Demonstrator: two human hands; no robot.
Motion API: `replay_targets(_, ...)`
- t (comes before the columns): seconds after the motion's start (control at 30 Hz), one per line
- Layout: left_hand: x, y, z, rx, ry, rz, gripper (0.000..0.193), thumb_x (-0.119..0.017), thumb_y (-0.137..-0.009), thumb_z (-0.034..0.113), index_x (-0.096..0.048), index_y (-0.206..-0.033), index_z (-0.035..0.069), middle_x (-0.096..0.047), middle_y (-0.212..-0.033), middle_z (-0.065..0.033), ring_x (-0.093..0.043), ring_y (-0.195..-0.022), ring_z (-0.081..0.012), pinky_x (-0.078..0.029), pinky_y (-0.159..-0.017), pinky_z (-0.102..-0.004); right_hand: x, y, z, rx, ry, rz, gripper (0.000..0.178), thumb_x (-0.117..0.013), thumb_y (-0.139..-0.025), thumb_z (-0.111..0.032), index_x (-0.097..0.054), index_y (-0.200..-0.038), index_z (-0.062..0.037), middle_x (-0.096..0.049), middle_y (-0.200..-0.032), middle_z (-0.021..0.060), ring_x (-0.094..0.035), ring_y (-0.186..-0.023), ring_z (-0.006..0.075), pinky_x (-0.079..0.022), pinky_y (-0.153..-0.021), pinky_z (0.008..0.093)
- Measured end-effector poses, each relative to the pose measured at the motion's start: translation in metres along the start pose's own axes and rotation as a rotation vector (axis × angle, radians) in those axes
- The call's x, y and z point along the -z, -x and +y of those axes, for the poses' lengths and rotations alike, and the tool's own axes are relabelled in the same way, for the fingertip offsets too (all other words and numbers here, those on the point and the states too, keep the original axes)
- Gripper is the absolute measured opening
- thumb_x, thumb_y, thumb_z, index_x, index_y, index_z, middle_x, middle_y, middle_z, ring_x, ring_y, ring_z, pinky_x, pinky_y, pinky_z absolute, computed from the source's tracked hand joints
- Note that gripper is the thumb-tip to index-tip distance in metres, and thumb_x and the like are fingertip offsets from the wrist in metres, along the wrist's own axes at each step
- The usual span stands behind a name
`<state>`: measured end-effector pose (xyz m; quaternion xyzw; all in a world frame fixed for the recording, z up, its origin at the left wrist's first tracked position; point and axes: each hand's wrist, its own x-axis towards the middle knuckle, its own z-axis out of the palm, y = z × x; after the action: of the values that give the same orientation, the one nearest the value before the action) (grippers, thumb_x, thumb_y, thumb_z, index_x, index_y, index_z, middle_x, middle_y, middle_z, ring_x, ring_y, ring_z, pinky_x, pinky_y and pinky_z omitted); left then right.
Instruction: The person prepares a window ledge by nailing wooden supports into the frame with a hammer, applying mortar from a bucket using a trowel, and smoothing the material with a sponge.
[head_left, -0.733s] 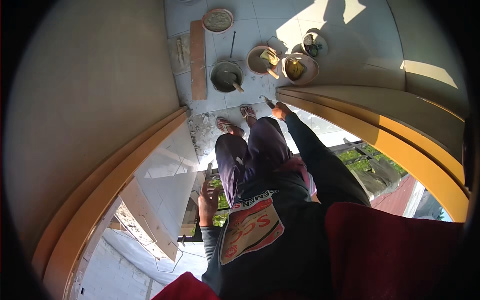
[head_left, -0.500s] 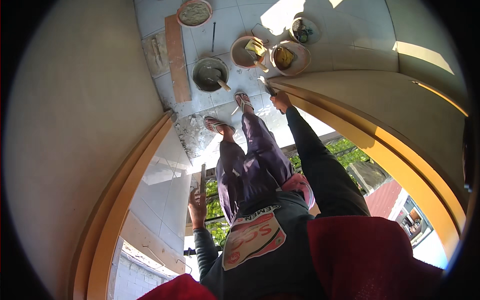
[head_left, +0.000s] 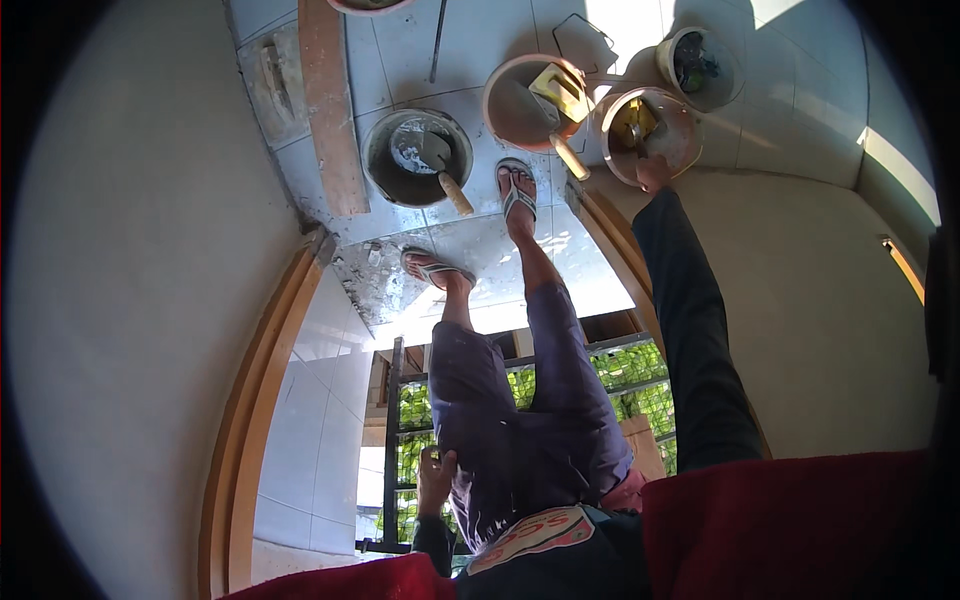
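My right hand (head_left: 653, 174) reaches down at the rim of a pinkish bucket (head_left: 690, 150). It is closed on a short hand tool (head_left: 639, 141) with a pale end, whose exact kind I cannot make out. The tool's end is inside the bucket, against a yellow piece (head_left: 632, 115) that looks like a sponge. Beside my left thigh hangs my left hand (head_left: 436, 480), fingers loosely bent and apart, with nothing visible in it.
A dark bucket of grey mortar (head_left: 385, 175) holds a wooden-handled trowel (head_left: 455, 192). Another tub (head_left: 500, 110) holds a yellow float (head_left: 562, 92) and a wooden handle. A plank (head_left: 330, 120) lies left. A smaller bucket (head_left: 722, 90) stands right. Door frames (head_left: 255, 410) flank me.
My right hand has moved forward and right, bringing the tool down into the pinkish bucket. My left hand has gone from near the dark railing to beside my thigh. My view has shifted.
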<state>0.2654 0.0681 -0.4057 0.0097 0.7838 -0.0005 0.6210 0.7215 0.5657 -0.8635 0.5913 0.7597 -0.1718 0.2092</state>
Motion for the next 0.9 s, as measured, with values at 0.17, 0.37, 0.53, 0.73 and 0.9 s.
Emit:
replay_targets(0.17, 0.021, -0.006, 0.017, 0.125, -0.068, 0.021, 0.044, -0.069, -0.09, 0.042, -0.063, -0.103, 0.001, -0.068, -0.095, -0.0129, -0.065, -0.085, -0.0224, -0.051, -0.076, -0.0362, -0.045, -0.017, -0.019, 0.143, 0.326, 0.016, 0.02, -0.056, -0.082, -0.015, -0.068, -0.073, -0.0013, -0.067, -0.074, 0.0137, -0.067, -0.08, 0.032, -0.051, -0.082, 0.0457)
replay_targets(0.37, 0.033, -0.106, 0.044, -0.077, 0.013, 0.184, 0.037, -0.069, -0.09, 0.034, -0.061, -0.107, 0.002, -0.068, -0.092, -0.015, -0.067, -0.084, -0.025, -0.052, -0.078, -0.0378, -0.009, -0.015, 0.002, 0.134, 0.393, -0.152, 0.029, -0.06, -0.083, -0.024, -0.07, -0.098, -0.0016, -0.066, -0.11, 0.0195, -0.064, -0.092, 0.038, -0.053, -0.082, 0.0449)
replay_targets(0.53, 0.051, -0.227, 0.067, -0.217, 0.201, 0.242, 0.037, -0.068, -0.092, 0.027, -0.057, -0.117, 0.003, -0.066, -0.096, -0.0111, -0.064, -0.09, -0.0201, -0.051, -0.079, -0.0356, 0.047, 0.0, -0.199, -0.008, -0.192, 0.475, 0.028, -0.062, -0.088, -0.021, -0.065, -0.11, -0.004, -0.065, -0.104, 0.019, -0.063, -0.087, 0.0336, -0.05, -0.078, 0.0405)
replay_targets(0.73, 0.027, -0.427, 0.172, -0.451, 0.307, 0.16, 0.065, -0.074, -0.085, 0.031, -0.043, -0.136, 0.005, -0.065, -0.103, -0.0245, -0.066, -0.097, -0.0327, -0.053, -0.083, -0.0408, 0.044, 0.034, -0.377, 0.454, -0.36, -0.121, 0.025, -0.067, -0.087, -0.014, -0.062, -0.105, 0.0012, -0.063, -0.096, 0.0203, -0.062, -0.093, 0.0364, -0.049, -0.083, 0.0438)
replay_targets(0.9, 0.04, -0.523, 0.221, -0.449, 0.264, 0.259, 0.053, -0.072, -0.078, 0.028, -0.052, -0.121, 0.004, -0.065, -0.096, -0.0241, -0.065, -0.091, -0.0385, -0.05, -0.08, -0.0467, -0.021, 0.033, -0.449, 0.492, -0.134, -0.141, 0.021, -0.064, -0.083, -0.022, -0.066, -0.093, -0.0037, -0.063, -0.094, 0.0192, -0.061, -0.094, 0.0355, -0.05, -0.08, 0.0497)
